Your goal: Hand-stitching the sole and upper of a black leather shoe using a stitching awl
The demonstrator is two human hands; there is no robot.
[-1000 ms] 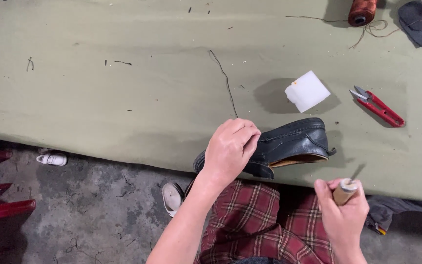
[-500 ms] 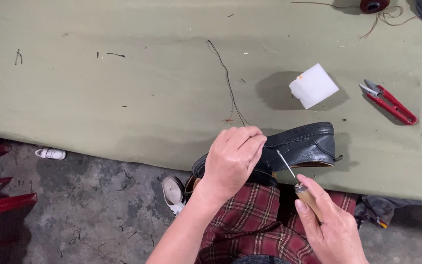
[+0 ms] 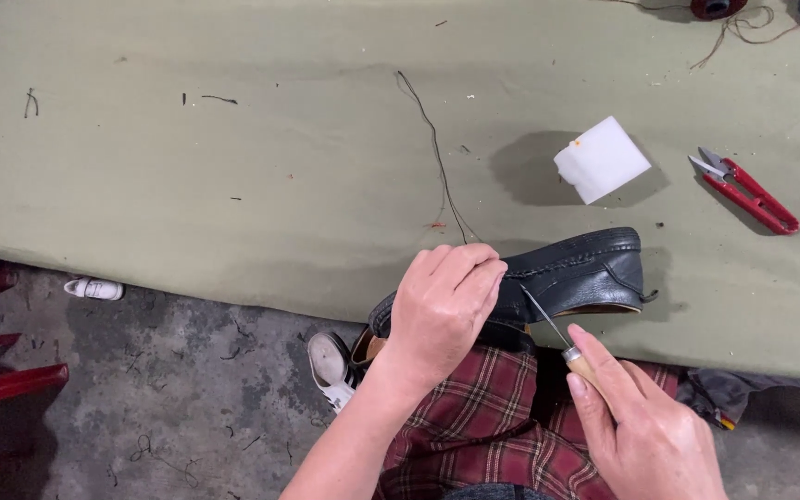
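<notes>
- Here, the desk (image 3: 187,185) is covered in a dull olive-green cloth, creased and marked with stray thread scraps and dark stains; its near edge runs across the lower part of the view.
- The left hand (image 3: 442,310) is closed over the top of a black leather loafer (image 3: 576,278), which lies on its side at the desk's near edge, partly over the lap, with its toe pointing right.
- The right hand (image 3: 645,431) grips the wooden handle of a stitching awl (image 3: 557,338); its thin metal point angles up to the shoe's side near the left fingers.
- A dark thread (image 3: 437,157) trails from the shoe up across the cloth.
- A white block (image 3: 601,159) sits on the cloth beyond the shoe, with red thread snips (image 3: 747,190) well to its right.
- A spool with loose brown thread (image 3: 719,9) lies at the far edge.
- A red plaid garment (image 3: 474,426) covers the person's lap.
- Below the desk, the floor (image 3: 168,389) is rough, cracked grey concrete; a white sandal (image 3: 331,366) and a small white object (image 3: 94,289) lie on it, and a red plastic piece (image 3: 2,380) shows at the left.
</notes>
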